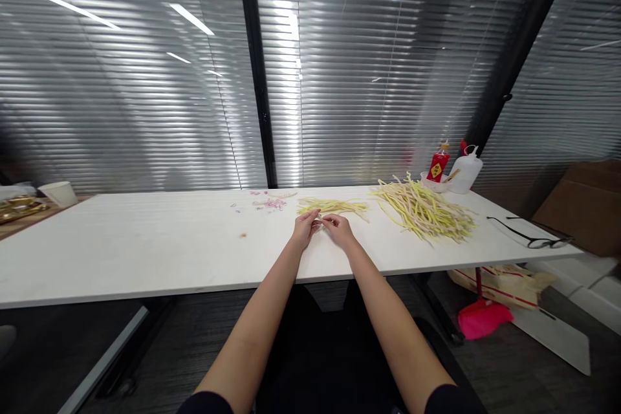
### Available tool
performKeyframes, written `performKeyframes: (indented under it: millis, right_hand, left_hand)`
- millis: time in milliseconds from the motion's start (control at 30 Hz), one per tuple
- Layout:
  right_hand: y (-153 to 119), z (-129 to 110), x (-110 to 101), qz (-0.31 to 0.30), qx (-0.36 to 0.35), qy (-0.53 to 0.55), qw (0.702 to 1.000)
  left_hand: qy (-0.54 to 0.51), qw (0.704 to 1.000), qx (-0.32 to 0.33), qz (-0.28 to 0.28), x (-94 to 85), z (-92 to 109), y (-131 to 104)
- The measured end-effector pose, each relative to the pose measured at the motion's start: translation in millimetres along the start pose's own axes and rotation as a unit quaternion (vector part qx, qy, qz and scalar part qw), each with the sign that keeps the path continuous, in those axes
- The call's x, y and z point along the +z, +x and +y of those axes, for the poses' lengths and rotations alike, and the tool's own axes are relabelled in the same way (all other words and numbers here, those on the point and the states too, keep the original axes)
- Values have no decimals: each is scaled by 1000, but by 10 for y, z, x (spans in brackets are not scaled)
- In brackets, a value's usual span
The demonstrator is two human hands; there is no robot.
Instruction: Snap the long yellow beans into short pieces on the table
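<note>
My left hand [306,228] and my right hand [337,228] meet over the white table, fingertips nearly together. Both are closed in a pinch around a thin pale stem, of which only a small bit shows between the fingers. Just beyond them lies a small row of yellow-green stems [334,206]. To the right a large heap of long yellowish stems [422,210] spreads across the tabletop. Left of my hands are small purple-pink scraps [270,204] beside a few pale bits.
The white table [145,246] runs along blinds. At its right stand a red-labelled bottle [438,165], a white squeeze bottle [466,171] and a shallow bowl [435,185]; glasses [538,242] lie near the edge. A paper cup [59,194] stands far left.
</note>
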State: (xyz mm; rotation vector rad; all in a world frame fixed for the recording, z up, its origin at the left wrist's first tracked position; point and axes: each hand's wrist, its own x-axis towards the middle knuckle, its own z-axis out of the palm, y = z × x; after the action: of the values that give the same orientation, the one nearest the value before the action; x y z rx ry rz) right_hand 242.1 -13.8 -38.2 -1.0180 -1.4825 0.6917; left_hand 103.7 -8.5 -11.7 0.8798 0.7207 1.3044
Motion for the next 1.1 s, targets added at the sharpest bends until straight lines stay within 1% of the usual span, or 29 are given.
performKeyframes:
  millis: [133,233,400,467,633,833,967,1100]
  right_hand:
    - [-18,5,-2,-32,-16,-19,999]
    - [-39,-31,1,-50,-28,-40,998]
    - [-73,-129,1,-9,-18,-81,996]
    - [-80,-162,-7,-8,-21,-104,994]
    - [-90,-219,-30,-17,-68,-147,987]
    - [-99,-214,-25,-11,-42,-163,986]
    - [-91,-180,-27,0,-39,-159,986]
    - [-88,-184,-33,-1,-30,-187,982]
  left_hand:
    - [21,1000,4,-18,-11,-7,-1]
    - [24,1000,3,-19,-23,-7,5]
    - [16,1000,11,-12,-8,1,-7]
    - [14,1000,14,-14,1,1,-13]
    - [11,1000,12,-15,2,-5,-16]
    - [35,999,12,-31,-8,-12,-25]
    - [49,998,15,-35,-16,-31,-20]
    - [51,998,16,-24,-28,-51,-4]
